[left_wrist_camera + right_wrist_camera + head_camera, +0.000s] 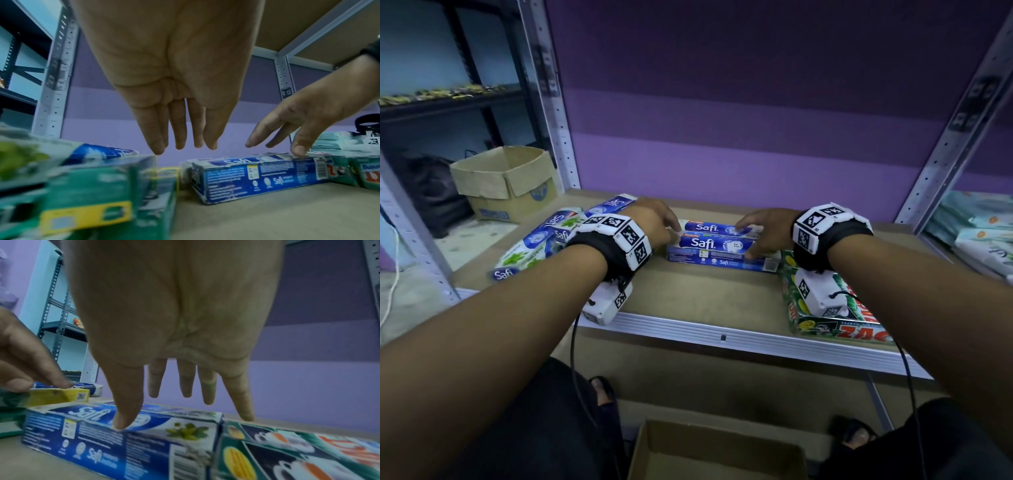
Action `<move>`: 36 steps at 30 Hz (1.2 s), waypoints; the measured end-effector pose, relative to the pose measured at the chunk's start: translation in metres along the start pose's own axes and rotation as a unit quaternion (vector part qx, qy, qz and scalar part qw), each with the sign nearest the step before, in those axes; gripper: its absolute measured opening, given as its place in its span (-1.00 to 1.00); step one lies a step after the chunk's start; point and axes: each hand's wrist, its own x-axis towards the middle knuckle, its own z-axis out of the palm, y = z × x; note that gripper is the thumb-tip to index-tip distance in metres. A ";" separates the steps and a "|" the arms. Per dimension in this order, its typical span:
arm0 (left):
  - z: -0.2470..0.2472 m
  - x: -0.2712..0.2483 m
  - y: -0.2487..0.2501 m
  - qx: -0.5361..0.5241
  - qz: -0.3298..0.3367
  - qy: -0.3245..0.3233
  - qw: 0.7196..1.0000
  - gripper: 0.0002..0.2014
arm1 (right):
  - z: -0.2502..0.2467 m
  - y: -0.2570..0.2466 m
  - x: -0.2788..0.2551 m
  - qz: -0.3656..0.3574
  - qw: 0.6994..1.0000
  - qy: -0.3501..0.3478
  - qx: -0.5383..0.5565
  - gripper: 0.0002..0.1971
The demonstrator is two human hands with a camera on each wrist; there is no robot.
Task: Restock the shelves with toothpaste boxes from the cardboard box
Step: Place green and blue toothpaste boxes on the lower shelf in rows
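Two blue Safi toothpaste boxes lie one behind the other in the middle of the shelf board (705,294): a front box (717,251) and a back box (717,228). My right hand (748,240) rests on their right ends with straight fingers. Its thumb (123,421) presses the front box's (98,434) top edge. My left hand (671,233) is at their left ends, fingers (180,139) straight and holding nothing. The cardboard box (715,452) stands open on the floor below the shelf, near my feet.
A loose pile of Safi boxes (544,240) lies at the shelf's left. Green boxes (825,308) sit at the right front, under my right wrist. A second cardboard box (506,181) stands on the floor at the far left. Packets (976,236) fill the neighbouring shelf on the right.
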 end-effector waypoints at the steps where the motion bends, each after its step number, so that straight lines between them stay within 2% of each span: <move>1: -0.005 -0.004 -0.004 0.006 0.005 0.008 1.000 -0.79 | -0.002 -0.006 -0.001 -0.002 1.000 0.006 -0.003 -0.33; 7: -0.039 -0.030 -0.043 0.040 -0.010 0.054 0.998 -0.76 | -0.017 -0.054 0.005 -0.033 0.999 0.015 -0.015 -0.42; 17: -0.084 -0.068 -0.112 0.043 -0.095 0.049 0.993 -0.66 | -0.024 -0.144 0.028 -0.117 0.992 0.024 -0.037 -0.47; 21: -0.085 -0.072 -0.136 0.051 -0.147 0.044 0.987 -0.61 | -0.023 -0.171 0.042 -0.133 0.989 0.032 -0.059 -0.48; 26: -0.074 -0.076 -0.160 0.050 -0.214 -0.018 0.975 -0.41 | -0.020 -0.196 0.064 -0.144 0.987 0.036 -0.069 -0.39; 30: -0.061 -0.080 -0.172 0.027 -0.237 -0.042 0.970 -0.29 | -0.014 -0.209 0.079 -0.149 0.986 0.037 -0.066 -0.34; 36: -0.054 -0.080 -0.183 0.024 -0.261 -0.039 0.964 -0.29 | -0.002 -0.224 0.091 -0.168 0.983 0.025 -0.073 -0.26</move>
